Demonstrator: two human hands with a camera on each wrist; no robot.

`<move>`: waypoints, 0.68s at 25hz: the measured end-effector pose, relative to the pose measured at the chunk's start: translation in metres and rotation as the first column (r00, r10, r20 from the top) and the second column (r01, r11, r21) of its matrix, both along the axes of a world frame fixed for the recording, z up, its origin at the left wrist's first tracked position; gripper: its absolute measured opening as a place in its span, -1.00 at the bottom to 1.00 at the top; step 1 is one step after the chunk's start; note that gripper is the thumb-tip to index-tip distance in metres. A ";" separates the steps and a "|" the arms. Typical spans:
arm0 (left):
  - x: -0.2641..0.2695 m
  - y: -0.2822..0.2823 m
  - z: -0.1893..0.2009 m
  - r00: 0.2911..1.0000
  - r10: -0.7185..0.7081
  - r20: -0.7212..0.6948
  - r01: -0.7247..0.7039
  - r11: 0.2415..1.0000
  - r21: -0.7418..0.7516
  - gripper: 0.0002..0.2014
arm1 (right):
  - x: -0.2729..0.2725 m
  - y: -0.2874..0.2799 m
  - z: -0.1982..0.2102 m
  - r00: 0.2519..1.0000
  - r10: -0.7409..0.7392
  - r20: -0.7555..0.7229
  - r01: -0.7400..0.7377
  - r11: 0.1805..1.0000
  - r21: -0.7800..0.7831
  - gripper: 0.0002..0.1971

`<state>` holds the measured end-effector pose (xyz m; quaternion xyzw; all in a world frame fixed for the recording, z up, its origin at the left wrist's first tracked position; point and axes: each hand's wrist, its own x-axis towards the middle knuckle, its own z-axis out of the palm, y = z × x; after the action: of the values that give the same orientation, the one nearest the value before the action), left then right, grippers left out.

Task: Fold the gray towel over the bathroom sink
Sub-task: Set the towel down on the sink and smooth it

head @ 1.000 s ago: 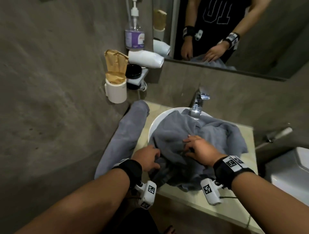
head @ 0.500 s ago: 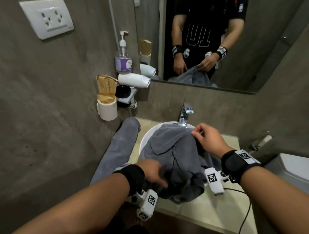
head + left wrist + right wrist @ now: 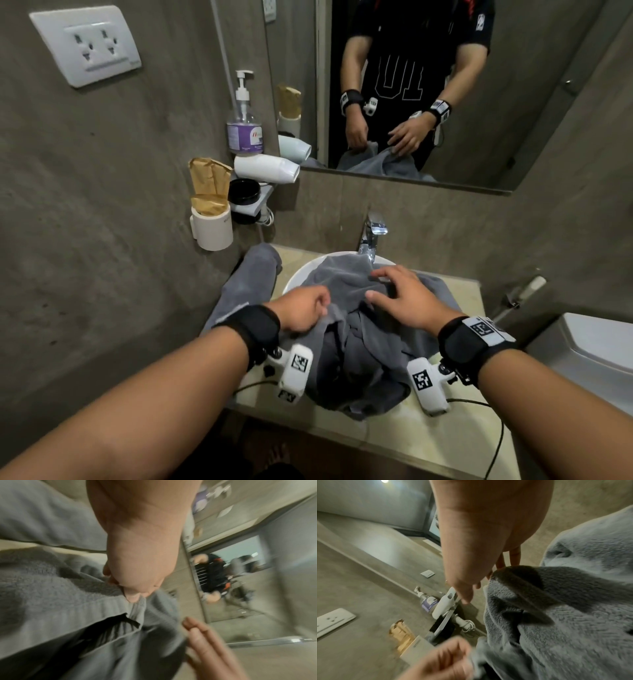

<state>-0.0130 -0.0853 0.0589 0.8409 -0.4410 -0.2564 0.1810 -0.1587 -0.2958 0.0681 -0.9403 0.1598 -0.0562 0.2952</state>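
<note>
The gray towel (image 3: 346, 284) lies crumpled over the white sink (image 3: 295, 278), and its lower part hangs over the front edge of the bench (image 3: 455, 431). The top of the towel reaches the base of the faucet (image 3: 371, 233). The left hand (image 3: 303, 308) is at the left side of the towel; its fingers (image 3: 132, 596) are curled and pinch a hemmed edge of the cloth. The right hand (image 3: 400, 294) hovers just above the towel with fingers (image 3: 383, 274) spread and straight, released, grasping nothing; from the pictures I cannot tell if the fingertips touch the cloth. A second gray towel (image 3: 246, 287) hangs over the left end of the bench, beside the sink. On the wall behind there are a mirror (image 3: 445, 85), a small shelf (image 3: 255, 202) with a white hair dryer (image 3: 265, 168) and a soap pump bottle (image 3: 245, 123), a white cup (image 3: 212, 228) with brown paper bags, and a power socket (image 3: 87, 42).
</note>
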 end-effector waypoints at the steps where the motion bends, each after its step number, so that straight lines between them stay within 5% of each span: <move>1: 0.006 -0.007 0.020 1.000 0.001 -0.003 -0.001 0.997 -0.074 -0.91 | 0.001 0.005 0.007 0.998 0.061 -0.002 -0.061 0.998 -0.017 -0.42; 3: 0.017 -0.018 0.060 1.000 -0.011 -0.022 0.006 0.970 -0.244 -0.93 | 0.006 0.015 0.023 0.989 0.145 0.022 -0.146 0.988 0.059 -0.45; 6: 0.027 -0.022 0.110 0.999 -0.049 -0.014 0.041 0.940 -0.339 -0.93 | 0.017 0.021 0.051 0.977 0.129 0.168 -0.142 0.988 0.062 -0.88; 8: 0.028 -0.019 0.125 0.999 -0.024 -0.038 0.008 0.930 -0.368 -0.91 | 0.021 0.019 0.071 0.972 0.122 0.202 -0.127 0.992 0.013 -0.81; 12: 0.007 -0.012 0.117 0.966 -0.048 -0.254 -0.056 0.920 -0.388 -0.83 | 0.024 0.021 0.094 0.974 0.171 0.151 -0.181 0.982 0.052 -0.72; 15: -0.014 -0.014 0.087 0.987 -0.099 -0.125 0.060 0.957 -0.285 -0.54 | 0.021 0.026 0.086 0.972 0.233 0.007 -0.233 0.972 -0.025 -0.70; 17: -0.021 -0.014 0.065 0.998 -0.029 0.054 0.042 0.967 -0.250 -0.56 | 0.016 0.028 0.077 0.961 0.262 -0.090 -0.265 0.964 -0.014 -0.69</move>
<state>-0.0342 -0.0996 0.1244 0.8093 -0.4891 -0.1807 0.2704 -0.1428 -0.2674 0.1448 -0.9585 0.0453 0.0229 0.2807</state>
